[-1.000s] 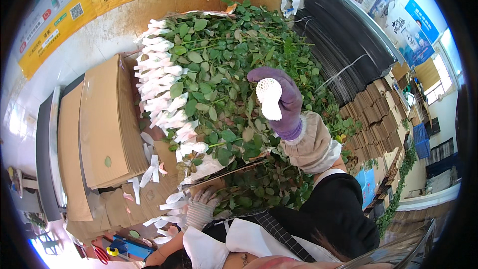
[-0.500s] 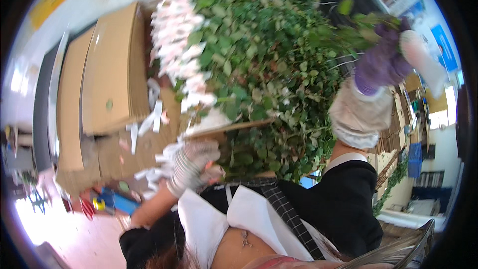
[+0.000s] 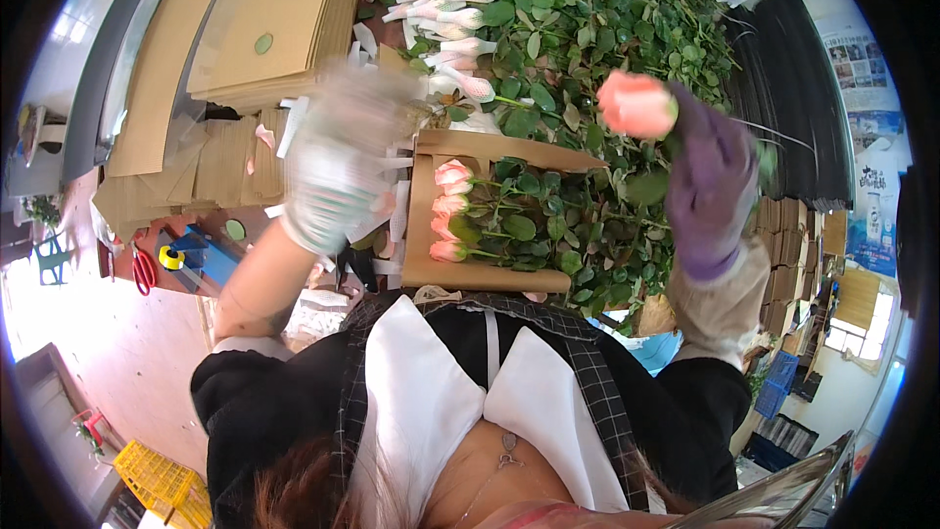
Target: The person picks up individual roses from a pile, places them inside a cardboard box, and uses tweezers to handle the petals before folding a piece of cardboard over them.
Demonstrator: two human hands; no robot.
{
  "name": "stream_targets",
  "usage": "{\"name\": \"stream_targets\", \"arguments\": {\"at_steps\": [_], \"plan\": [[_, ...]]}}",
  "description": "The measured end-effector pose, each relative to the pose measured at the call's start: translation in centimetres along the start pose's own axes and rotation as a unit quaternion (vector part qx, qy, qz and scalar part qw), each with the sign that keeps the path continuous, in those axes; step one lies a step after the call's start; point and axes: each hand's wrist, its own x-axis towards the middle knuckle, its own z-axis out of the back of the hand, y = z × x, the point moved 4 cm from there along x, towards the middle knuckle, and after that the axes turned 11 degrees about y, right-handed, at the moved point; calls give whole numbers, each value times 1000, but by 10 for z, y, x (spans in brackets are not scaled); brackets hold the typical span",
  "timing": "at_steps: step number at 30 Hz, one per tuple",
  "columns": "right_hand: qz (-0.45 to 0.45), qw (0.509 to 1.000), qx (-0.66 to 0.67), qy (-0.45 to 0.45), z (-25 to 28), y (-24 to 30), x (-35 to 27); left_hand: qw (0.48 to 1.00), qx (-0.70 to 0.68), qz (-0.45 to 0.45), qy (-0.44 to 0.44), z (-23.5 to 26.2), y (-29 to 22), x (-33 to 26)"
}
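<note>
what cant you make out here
Head view only.
- Left hand: motion-blurred; fingers and any grip unreadable.
- Rose in right hand: stem hidden by the purple glove.
- Roses on the cardboard sheet: count unclear, leaves overlap them.
- Posters: bent at the rim, too small.

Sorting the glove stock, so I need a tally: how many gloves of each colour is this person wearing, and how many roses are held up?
White glove: 1
Purple glove: 1
Peach-pink rose, held up in the purple glove: 1
Total: 3
</note>
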Motion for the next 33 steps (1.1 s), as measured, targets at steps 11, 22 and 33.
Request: {"name": "stream_targets", "arguments": {"at_steps": [11, 22, 33], "plan": [[71, 976, 136, 156, -187, 93, -44, 883, 267, 41, 384, -127, 42, -90], [63, 951, 55, 297, -183, 105, -38, 898, 221, 36, 379, -119, 51, -85], [81, 945, 210, 237, -186, 110, -57, 873, 244, 257, 336, -42, 90, -149]]}}
